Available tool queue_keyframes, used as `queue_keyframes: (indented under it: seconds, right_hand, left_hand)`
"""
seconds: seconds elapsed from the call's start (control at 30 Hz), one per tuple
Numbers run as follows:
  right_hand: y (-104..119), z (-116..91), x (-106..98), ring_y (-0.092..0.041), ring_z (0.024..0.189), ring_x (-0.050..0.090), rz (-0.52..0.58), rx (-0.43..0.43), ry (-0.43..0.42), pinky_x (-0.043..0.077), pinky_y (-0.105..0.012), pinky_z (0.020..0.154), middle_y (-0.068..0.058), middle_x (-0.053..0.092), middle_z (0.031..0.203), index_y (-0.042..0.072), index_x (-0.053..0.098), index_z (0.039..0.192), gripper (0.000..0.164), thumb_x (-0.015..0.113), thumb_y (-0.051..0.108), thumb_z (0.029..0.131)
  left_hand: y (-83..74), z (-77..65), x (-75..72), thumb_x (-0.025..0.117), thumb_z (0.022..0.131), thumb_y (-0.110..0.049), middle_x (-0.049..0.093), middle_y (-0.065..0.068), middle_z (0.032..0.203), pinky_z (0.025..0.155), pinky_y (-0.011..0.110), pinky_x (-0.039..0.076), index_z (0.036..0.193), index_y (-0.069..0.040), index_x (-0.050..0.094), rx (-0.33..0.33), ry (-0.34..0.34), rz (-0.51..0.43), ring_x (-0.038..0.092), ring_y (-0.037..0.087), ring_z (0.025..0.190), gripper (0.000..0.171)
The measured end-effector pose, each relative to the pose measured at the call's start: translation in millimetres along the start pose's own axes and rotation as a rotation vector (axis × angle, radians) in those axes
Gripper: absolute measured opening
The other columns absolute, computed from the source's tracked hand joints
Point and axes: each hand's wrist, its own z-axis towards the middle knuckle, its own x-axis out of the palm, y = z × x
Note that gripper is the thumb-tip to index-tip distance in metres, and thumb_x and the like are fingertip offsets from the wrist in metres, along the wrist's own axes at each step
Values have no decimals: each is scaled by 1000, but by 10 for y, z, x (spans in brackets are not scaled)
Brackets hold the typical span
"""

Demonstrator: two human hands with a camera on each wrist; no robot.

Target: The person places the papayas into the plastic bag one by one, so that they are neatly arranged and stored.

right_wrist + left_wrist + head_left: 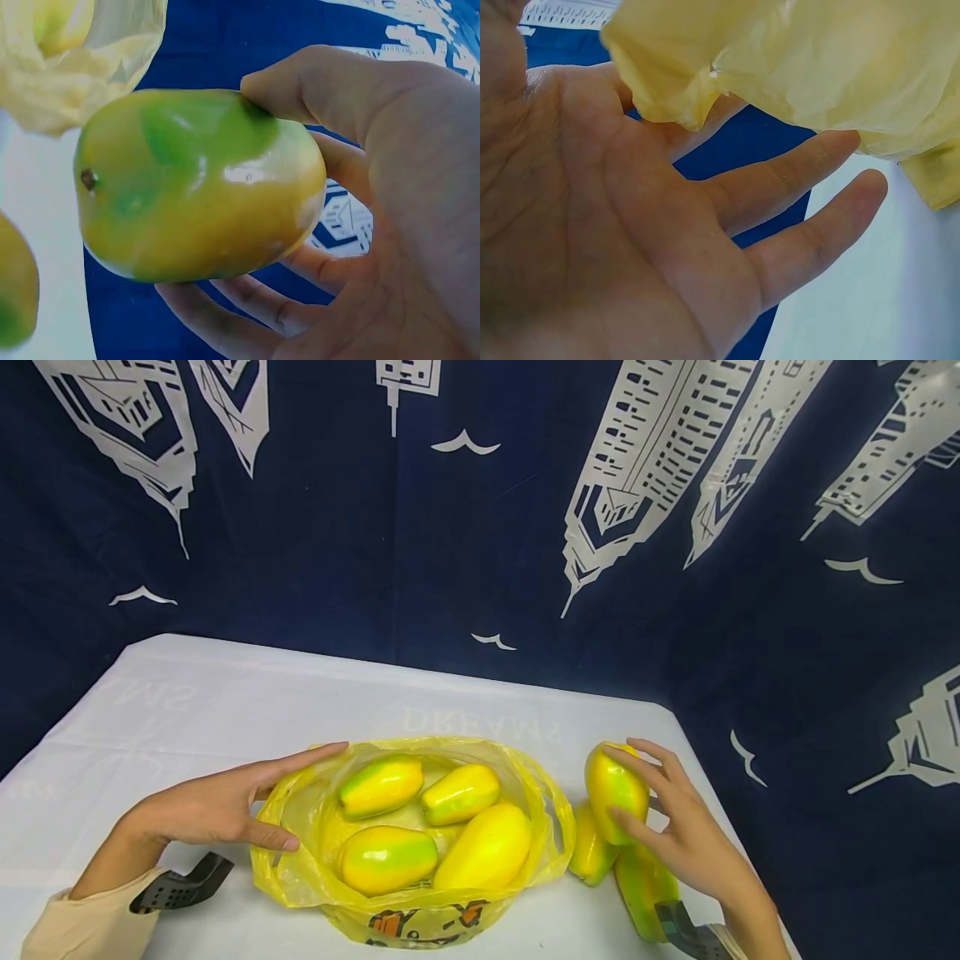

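A yellow plastic bag stands with its mouth wide, holding several glossy yellow-green oval fruits shaped like mangoes or papayas. My left hand touches the bag's left rim with thumb and fingers spread and mostly straight; in the left wrist view the thin film overlaps some of the fingers. To the right of the bag, my right hand grips one more yellow-green fruit between thumb and fingers, its small brown stem spot facing away from the palm. That fruit overlaps two others in the head view.
Just right of the bag lie a shorter fruit and a longer, greener fruit, partly covered by the right hand and its fruit. Everything stands on a white-clothed table. Behind hangs a dark blue curtain printed with white buildings.
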Motion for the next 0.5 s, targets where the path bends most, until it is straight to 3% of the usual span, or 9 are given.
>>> queue_keyframes:
  seconds: [0.3, 0.5]
  right_hand:
    - [195, 141, 104, -24, 119, 58, -31, -81, 21, 56, -52, 89, -5, 33, 153, 31, 45, 150, 70, 75, 13, 89]
    - [304, 239, 201, -18, 124, 52, -36, -140, 51, 54, -47, 95, 1, 36, 154, 33, 44, 150, 73, 77, 14, 87]
  left_hand:
    - [17, 0, 12, 78, 86, -28, 20, 6, 167, 106, 10, 29, 161, -31, 20, 7, -3, -6, 23, -17, 139, 95]
    - [26, -3, -2, 78, 86, -29, 21, 7, 167, 106, 10, 31, 161, -30, 19, 22, 1, -1, 25, -16, 139, 95]
